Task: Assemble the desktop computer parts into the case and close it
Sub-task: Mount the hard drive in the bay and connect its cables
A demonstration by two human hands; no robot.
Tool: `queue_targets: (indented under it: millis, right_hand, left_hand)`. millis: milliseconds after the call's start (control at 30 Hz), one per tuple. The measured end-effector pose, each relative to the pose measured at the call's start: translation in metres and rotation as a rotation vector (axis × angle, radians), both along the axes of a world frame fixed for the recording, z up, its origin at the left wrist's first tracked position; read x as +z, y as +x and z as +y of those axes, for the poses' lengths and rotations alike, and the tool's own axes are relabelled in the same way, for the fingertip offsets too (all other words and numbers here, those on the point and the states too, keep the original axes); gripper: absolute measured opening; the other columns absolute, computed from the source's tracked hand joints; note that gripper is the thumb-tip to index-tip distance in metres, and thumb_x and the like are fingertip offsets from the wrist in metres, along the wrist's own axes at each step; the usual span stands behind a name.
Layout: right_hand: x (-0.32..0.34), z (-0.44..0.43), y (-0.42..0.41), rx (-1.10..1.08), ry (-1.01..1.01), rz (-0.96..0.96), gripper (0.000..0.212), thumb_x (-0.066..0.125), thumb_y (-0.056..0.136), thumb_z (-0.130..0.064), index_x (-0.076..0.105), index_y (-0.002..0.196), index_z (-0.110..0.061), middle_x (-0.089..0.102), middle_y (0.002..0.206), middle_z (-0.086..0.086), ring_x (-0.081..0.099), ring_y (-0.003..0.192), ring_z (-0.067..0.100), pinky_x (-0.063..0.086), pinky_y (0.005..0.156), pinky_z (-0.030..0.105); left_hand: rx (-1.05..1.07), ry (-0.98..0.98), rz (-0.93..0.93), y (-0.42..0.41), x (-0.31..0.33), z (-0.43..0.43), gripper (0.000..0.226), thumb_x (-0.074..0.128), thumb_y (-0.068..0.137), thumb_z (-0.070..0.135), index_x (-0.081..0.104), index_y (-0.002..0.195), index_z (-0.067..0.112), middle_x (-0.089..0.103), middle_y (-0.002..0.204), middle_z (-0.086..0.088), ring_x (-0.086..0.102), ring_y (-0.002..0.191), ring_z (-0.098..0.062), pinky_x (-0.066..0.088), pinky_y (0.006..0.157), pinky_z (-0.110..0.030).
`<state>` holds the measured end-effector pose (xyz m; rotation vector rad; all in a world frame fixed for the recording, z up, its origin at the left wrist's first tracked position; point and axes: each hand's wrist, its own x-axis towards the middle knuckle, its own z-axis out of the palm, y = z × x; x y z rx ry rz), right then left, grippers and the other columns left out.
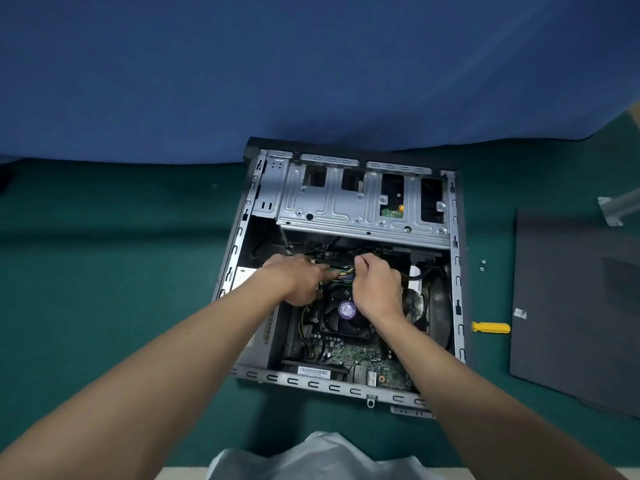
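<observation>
Inside lidless grey case (457, 271), right hand (375, 289) pinching coloured cables (341, 273), left hand (294, 280) alongside, hold unclear, black fan (334, 320) exposed

Illumination is even, diffuse and moderate, from overhead. Soft shadows fill the case (457, 271) interior; the drive cage (332, 206) shows mild sheen. Wide-angle distortion bows the frame edges. The cable bundle (341, 271) and the forearms (121, 393) at the bottom render soft.

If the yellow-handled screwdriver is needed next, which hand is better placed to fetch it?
Right, probably. The screwdriver lies on the mat just right of the case, near the right hand, which pinches the coloured cables; the left hand would have to cross the case.
</observation>
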<state>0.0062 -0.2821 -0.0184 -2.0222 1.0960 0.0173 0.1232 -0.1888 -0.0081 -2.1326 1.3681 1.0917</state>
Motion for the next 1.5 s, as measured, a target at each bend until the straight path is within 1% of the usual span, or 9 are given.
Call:
queue_targets:
  millis: [200, 300, 400, 567, 667, 867, 1100, 1367, 1500]
  right_hand:
    - [0.006, 0.024, 0.024, 0.202, -0.132, 0.088, 0.018, 0.040, 0.098, -0.018, 0.056, 0.098, -0.012, 0.050, 0.086, 0.008, 0.045, 0.078, 0.028, 0.037, 0.068, 0.032]
    - [-0.002, 0.019, 0.045, 0.041, 0.014, 0.059, 0.016, 0.041, 0.097, -0.013, 0.055, 0.102, -0.006, 0.058, 0.101, 0.016, 0.050, 0.082, 0.028, 0.041, 0.072, 0.032]
    - [-0.014, 0.006, 0.058, -0.222, 0.239, 0.115, 0.032, 0.050, 0.094, -0.031, 0.059, 0.110, -0.005, 0.059, 0.117, 0.018, 0.054, 0.099, 0.032, 0.038, 0.079, 0.031]
    - [-0.030, -0.004, 0.050, -0.232, -0.018, 0.327, 0.024, 0.058, 0.090, -0.032, 0.068, 0.099, -0.012, 0.065, 0.111, 0.015, 0.061, 0.094, 0.034, 0.040, 0.072, 0.030]
    - [-0.033, -0.003, 0.052, -0.305, -0.090, 0.359, 0.023, 0.054, 0.088, -0.026, 0.067, 0.099, -0.010, 0.061, 0.113, 0.017, 0.060, 0.099, 0.038, 0.045, 0.081, 0.036]
    - [-0.040, 0.002, 0.054, -0.352, -0.157, 0.371, 0.022, 0.054, 0.087, -0.023, 0.064, 0.101, -0.009, 0.060, 0.114, 0.017, 0.058, 0.102, 0.038, 0.043, 0.086, 0.038]
    - [-0.046, 0.001, 0.057, -0.406, -0.209, 0.375, 0.025, 0.060, 0.086, -0.026, 0.063, 0.102, -0.008, 0.060, 0.114, 0.015, 0.057, 0.103, 0.037, 0.038, 0.080, 0.035]
    - [-0.051, 0.002, 0.065, -0.514, -0.265, 0.399, 0.031, 0.056, 0.082, -0.025, 0.063, 0.106, -0.007, 0.061, 0.115, 0.015, 0.059, 0.105, 0.036, 0.043, 0.085, 0.037]
    - [-0.052, 0.003, 0.068, -0.542, -0.258, 0.392, 0.028, 0.056, 0.081, -0.023, 0.065, 0.102, -0.007, 0.062, 0.113, 0.013, 0.060, 0.103, 0.035, 0.044, 0.083, 0.036]
  left_hand:
    - [-0.019, 0.029, 0.037, 0.005, -0.004, -0.005, 0.054, 0.040, 0.099, 0.034, 0.025, 0.151, 0.029, 0.028, 0.157, -0.002, 0.019, 0.146, -0.024, 0.028, 0.113, -0.051]
    - [0.017, 0.028, 0.142, 0.013, -0.004, -0.009, 0.047, 0.043, 0.097, 0.032, 0.042, 0.143, 0.019, 0.044, 0.148, -0.008, 0.044, 0.132, -0.027, 0.038, 0.108, -0.044]
    - [0.024, 0.038, 0.273, 0.018, -0.004, -0.012, 0.045, 0.043, 0.098, 0.027, 0.043, 0.143, 0.021, 0.046, 0.146, -0.007, 0.046, 0.129, -0.027, 0.038, 0.107, -0.040]
    - [0.196, -0.119, 0.393, 0.035, -0.016, -0.012, 0.048, 0.035, 0.104, 0.041, 0.043, 0.144, 0.017, 0.041, 0.151, -0.006, 0.038, 0.137, -0.024, 0.027, 0.112, -0.039]
    - [0.221, -0.128, 0.342, 0.044, -0.027, -0.014, 0.061, 0.029, 0.101, 0.054, 0.033, 0.149, 0.017, 0.031, 0.157, -0.005, 0.027, 0.144, -0.025, 0.021, 0.116, -0.041]
    - [0.205, -0.080, 0.315, 0.043, -0.048, -0.018, 0.074, 0.023, 0.096, 0.066, 0.043, 0.145, 0.015, 0.035, 0.154, -0.009, 0.031, 0.142, -0.029, 0.024, 0.116, -0.043]
    - [0.252, -0.293, 0.298, 0.049, -0.059, -0.028, 0.058, 0.030, 0.100, 0.055, 0.043, 0.142, 0.018, 0.043, 0.149, -0.010, 0.042, 0.135, -0.029, 0.034, 0.111, -0.045]
    - [0.073, -0.212, 0.176, 0.046, -0.063, -0.029, 0.050, 0.027, 0.102, 0.052, 0.053, 0.124, 0.015, 0.052, 0.139, -0.011, 0.050, 0.125, -0.032, 0.037, 0.097, -0.044]
    - [0.084, -0.191, 0.190, 0.050, -0.066, -0.031, 0.061, 0.029, 0.099, 0.058, 0.047, 0.136, 0.012, 0.046, 0.144, -0.012, 0.046, 0.129, -0.031, 0.036, 0.102, -0.041]
